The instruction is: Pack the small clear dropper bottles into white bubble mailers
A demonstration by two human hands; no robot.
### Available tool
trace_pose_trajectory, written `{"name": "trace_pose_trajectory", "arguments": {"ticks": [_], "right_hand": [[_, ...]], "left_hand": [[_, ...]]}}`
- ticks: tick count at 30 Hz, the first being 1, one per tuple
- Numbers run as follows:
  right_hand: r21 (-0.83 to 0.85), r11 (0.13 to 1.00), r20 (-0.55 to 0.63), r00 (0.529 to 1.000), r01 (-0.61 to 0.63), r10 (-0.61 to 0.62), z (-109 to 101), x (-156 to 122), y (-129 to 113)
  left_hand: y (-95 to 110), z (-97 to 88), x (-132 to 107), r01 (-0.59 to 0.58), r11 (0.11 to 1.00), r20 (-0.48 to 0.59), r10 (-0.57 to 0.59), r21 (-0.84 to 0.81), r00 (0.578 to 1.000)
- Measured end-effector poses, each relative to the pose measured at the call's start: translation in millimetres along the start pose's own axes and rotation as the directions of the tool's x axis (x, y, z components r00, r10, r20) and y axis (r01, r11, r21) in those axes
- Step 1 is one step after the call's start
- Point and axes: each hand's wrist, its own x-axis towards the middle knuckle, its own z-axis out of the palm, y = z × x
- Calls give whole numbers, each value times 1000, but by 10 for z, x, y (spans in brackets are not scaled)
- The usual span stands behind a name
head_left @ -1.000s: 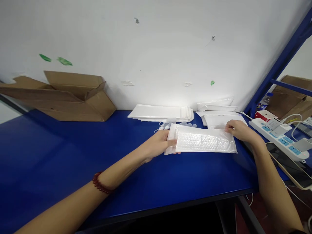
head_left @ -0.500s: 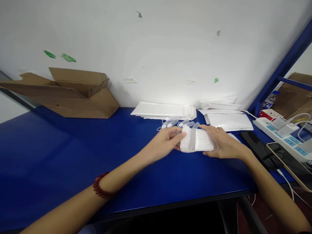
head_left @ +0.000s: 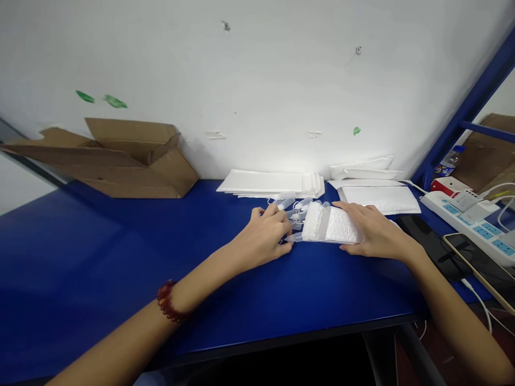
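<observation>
My right hand (head_left: 372,231) is closed around a white padded bubble mailer (head_left: 344,225), gripping its right end just above the table. The mailer's left end, with a folded flap strip, faces my other hand. My left hand (head_left: 265,236) has its fingers curled down among several small translucent plastic bottles (head_left: 298,216) with loop straps. One bottle (head_left: 296,237) pokes out from between its thumb and fingers, and the rest of that bottle is covered. More bottles lie partly hidden behind the mailer.
A stack of flat white mailers (head_left: 265,182) and filled white mailers (head_left: 380,199) lie along the wall. An open cardboard box (head_left: 156,174) stands left. Two phones (head_left: 426,244) and a power strip (head_left: 469,222) with cables occupy the right side of the blue table (head_left: 100,257).
My left hand has let go of the mailer's left end and moved down-left onto the small bottles. My right hand still holds the mailer, now shifted slightly right and up.
</observation>
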Motion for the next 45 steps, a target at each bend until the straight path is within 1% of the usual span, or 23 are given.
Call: {"name": "trace_pose_trajectory", "arguments": {"ticks": [2,3,5,7,8,10,12,15,18,20,22,24,25,27,28,29,30,32,34,36,39,42,45], "right_hand": [[-29,1000,3,1000,-2,2,23,7,9],[-44,999,2,1000,-8,9,33,10,13],[-76,997,5,1000,-18,19,57,18,18],[-103,995,14,1000,-13,15,83,26,15],[-116,993,18,1000,-8,10,95,29,10],[-142,990,24,1000,3,1,114,36,-8],[-165,986,25,1000,3,2,122,42,-40],[-197,980,36,999,-7,14,117,51,-113],[-211,978,56,998,-5,17,122,63,-199],[-208,978,52,999,9,2,136,69,-243],[-199,980,43,999,20,-11,153,70,-257],[-184,983,33,999,19,-13,161,65,-234],[-176,984,22,1000,14,-10,159,60,-208],[-159,987,-17,1000,0,-2,138,48,-139],[-148,989,-43,999,-11,5,118,41,-99],[-134,991,-69,997,-27,18,94,34,-60],[-118,992,-90,995,-47,36,66,28,-24],[-92,991,-120,989,-98,87,9,17,35],[-86,985,-136,981,-152,139,-35,11,72],[-87,980,-142,976,-181,167,-56,9,88],[-79,982,-128,979,-171,160,-47,10,85],[-69,985,-101,984,-156,148,-20,16,73],[-65,985,-80,985,-157,151,-3,21,71]], "left_hand": [[-65,-67,-9,13,998,1,-13,-60,1000],[-111,-118,-18,30,994,-14,-31,-104,999],[-206,-232,-45,68,977,-75,-84,-202,994],[-268,-329,-74,82,952,-133,-126,-293,983],[-278,-359,-86,69,943,-148,-123,-325,981],[-254,-372,-100,3,941,-155,-59,-337,986],[-189,-325,-98,-81,957,-163,37,-277,986],[-67,-181,-68,-177,976,-202,149,-127,968],[50,0,-28,-217,976,-291,202,-20,935],[126,109,-9,-238,971,-363,213,-25,907],[194,182,-2,-281,954,-439,208,-108,874],[232,199,-1,-303,929,-522,153,-214,839],[228,187,-1,-294,922,-567,105,-252,817],[165,136,4,-228,931,-625,0,-285,781],[104,105,9,-179,943,-627,-39,-280,778],[28,77,15,-119,958,-608,-68,-262,791],[-57,55,22,-52,971,-565,-93,-235,820],[-229,37,37,68,984,-441,-136,-167,887],[-359,53,50,128,983,-326,-165,-131,931],[-418,90,59,144,977,-231,-178,-160,957],[-399,149,75,160,958,-143,-197,-236,970],[-336,181,100,168,942,-125,-212,-290,969],[-296,170,124,169,915,-115,-225,-367,968]]}}
